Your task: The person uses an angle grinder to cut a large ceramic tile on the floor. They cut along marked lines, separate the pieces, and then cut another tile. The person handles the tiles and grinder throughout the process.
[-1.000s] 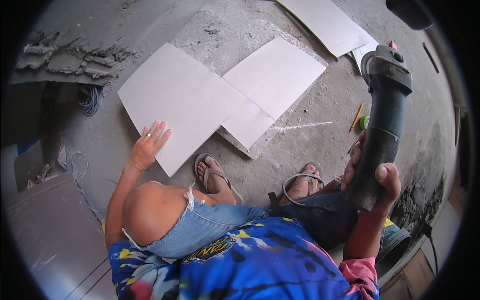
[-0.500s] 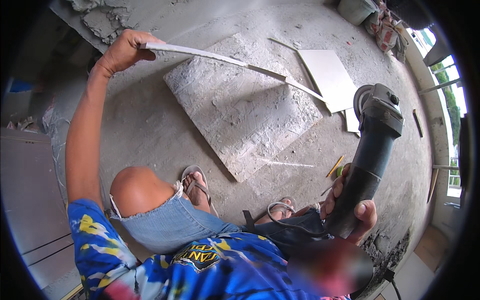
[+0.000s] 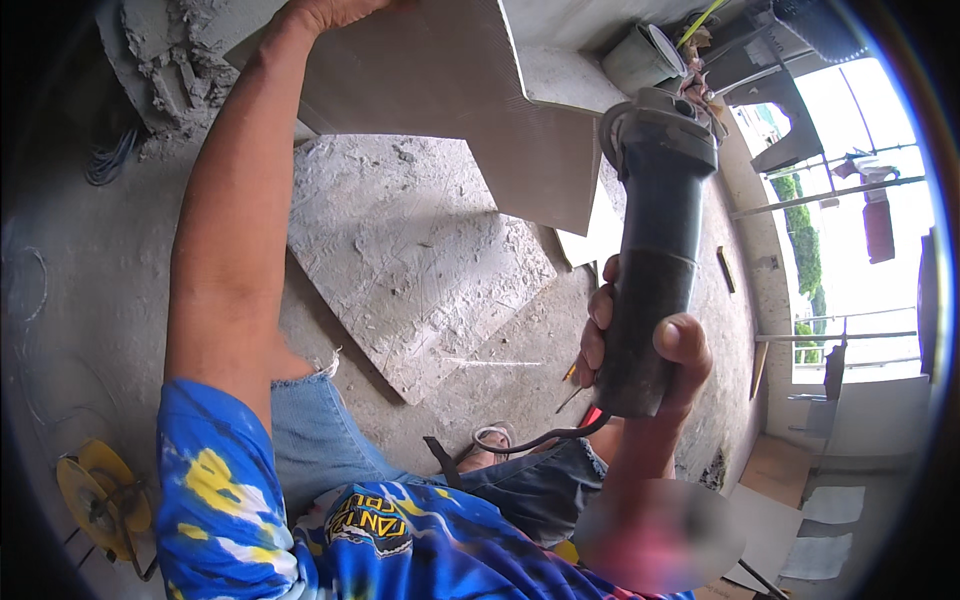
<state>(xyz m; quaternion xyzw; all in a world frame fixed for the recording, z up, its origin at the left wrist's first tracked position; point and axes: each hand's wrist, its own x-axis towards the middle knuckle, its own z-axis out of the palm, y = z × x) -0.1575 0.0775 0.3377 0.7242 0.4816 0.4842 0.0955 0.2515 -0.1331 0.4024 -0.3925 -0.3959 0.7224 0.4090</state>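
Observation:
My left hand (image 3: 335, 12), partly cut off by the top edge of the view, grips the edge of a large grey-brown tile (image 3: 420, 85). The tile is raised and tilted, its broad face showing, with a stepped outline where a corner is cut away. My right hand (image 3: 685, 350) is wrapped around the body of a black angle grinder (image 3: 655, 240), held upright with its head up. The grinder's disc (image 3: 612, 130) overlaps the tile's right edge in view; whether they touch I cannot tell. A power cord (image 3: 550, 437) runs from the grinder's lower end.
A dusty, scratched slab (image 3: 410, 260) lies on the concrete floor below the tile. White tile pieces (image 3: 595, 232) lie beyond it, a pencil (image 3: 570, 372) nearer. A bucket (image 3: 640, 62) stands far back, a yellow reel (image 3: 95, 490) at left. Rubble (image 3: 180, 70) sits far left.
The tile, seen nearly edge-on before, is now lifted and turned so its broad face shows. My left hand has gone up and right; the grinder appears farther left and higher, and the view has shifted.

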